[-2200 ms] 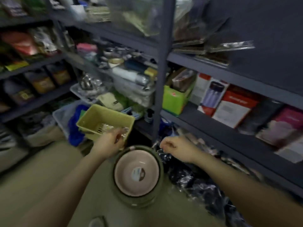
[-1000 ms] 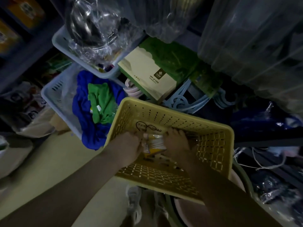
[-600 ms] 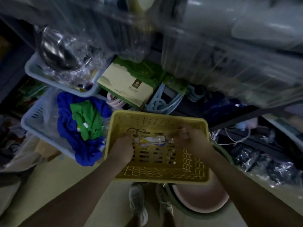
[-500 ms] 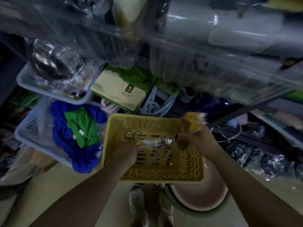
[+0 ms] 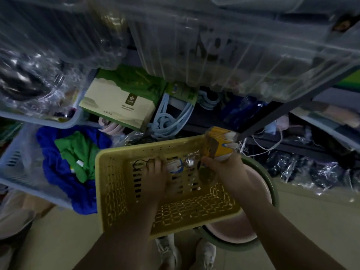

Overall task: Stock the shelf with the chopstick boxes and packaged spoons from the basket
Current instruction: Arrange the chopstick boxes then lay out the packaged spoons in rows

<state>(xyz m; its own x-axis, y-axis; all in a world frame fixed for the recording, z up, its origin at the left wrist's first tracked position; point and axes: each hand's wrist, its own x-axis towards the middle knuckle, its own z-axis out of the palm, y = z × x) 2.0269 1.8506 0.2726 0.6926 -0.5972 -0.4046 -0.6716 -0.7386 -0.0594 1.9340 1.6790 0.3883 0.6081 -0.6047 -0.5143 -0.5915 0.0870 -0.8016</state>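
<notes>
A yellow perforated basket [image 5: 120, 191] sits in front of me, resting on a pink and green basin [image 5: 259, 191]. My right hand [image 5: 228, 172] grips a bunch of yellow chopstick boxes [image 5: 220, 141], lifted above the basket's far right corner. Inside the basket, my left hand [image 5: 155, 176] holds a clear packaged spoon [image 5: 185, 162]; its shiny bowl shows between the two hands. The rest of the basket floor is partly hidden by my arms.
Clear plastic-wrapped goods [image 5: 233, 45] overhang the shelf above. Below lie a green and cream box [image 5: 118, 100], blue hangers [image 5: 171, 115] and a grey bin of blue and green cloth [image 5: 74, 158]. Wrapped dark items [image 5: 311, 168] lie at right. My shoes [image 5: 187, 254] stand on the beige floor.
Earlier both hands dug in the basket. My right hand has lifted out the chopstick boxes toward the far right corner; my left hand stays in the basket on the spoon packet.
</notes>
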